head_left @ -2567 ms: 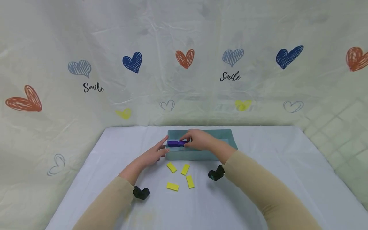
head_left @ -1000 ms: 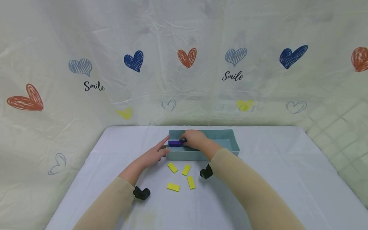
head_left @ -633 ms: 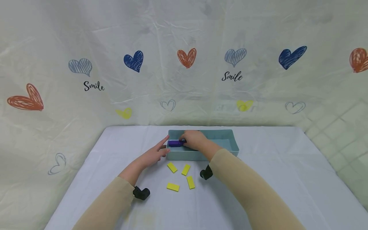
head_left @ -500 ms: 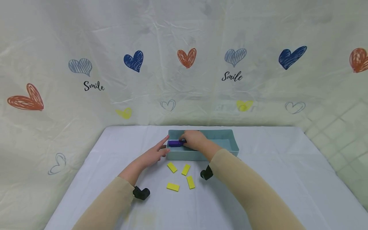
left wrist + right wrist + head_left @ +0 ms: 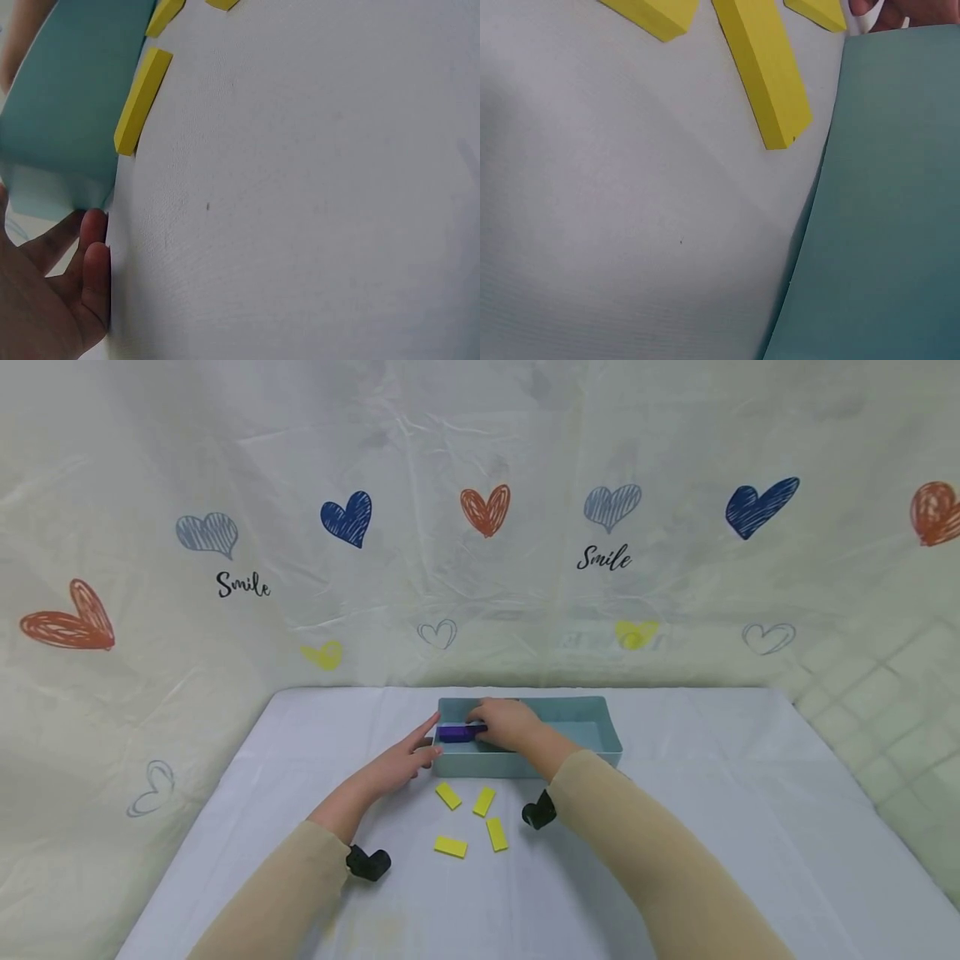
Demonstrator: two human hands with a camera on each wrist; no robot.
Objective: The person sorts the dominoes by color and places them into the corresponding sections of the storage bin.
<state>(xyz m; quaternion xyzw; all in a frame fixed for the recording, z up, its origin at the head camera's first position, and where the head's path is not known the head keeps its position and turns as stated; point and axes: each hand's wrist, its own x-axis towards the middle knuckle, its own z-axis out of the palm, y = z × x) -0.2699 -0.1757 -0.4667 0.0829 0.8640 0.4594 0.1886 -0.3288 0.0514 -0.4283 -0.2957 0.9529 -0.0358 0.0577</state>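
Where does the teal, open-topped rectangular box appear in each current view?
Head: the teal, open-topped rectangular box is just below and right of centre.
Left wrist: the box is upper left, cut off.
Right wrist: the box fills the right side, cut off.
Shared landmark: yellow oblong blocks beside its long wall.

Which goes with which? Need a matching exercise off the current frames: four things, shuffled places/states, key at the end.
Things
1. Left hand
2. Purple piece
3. Four yellow blocks
4. Right hand

Places and states
A. Lying scattered on the white cloth, on the wearer's side of the teal tray
B. Fingers reaching down inside the tray
C. Fingers spread, at the tray's left end
D. Lying inside the tray, toward its left end

Pairs: 1-C, 2-D, 3-A, 4-B
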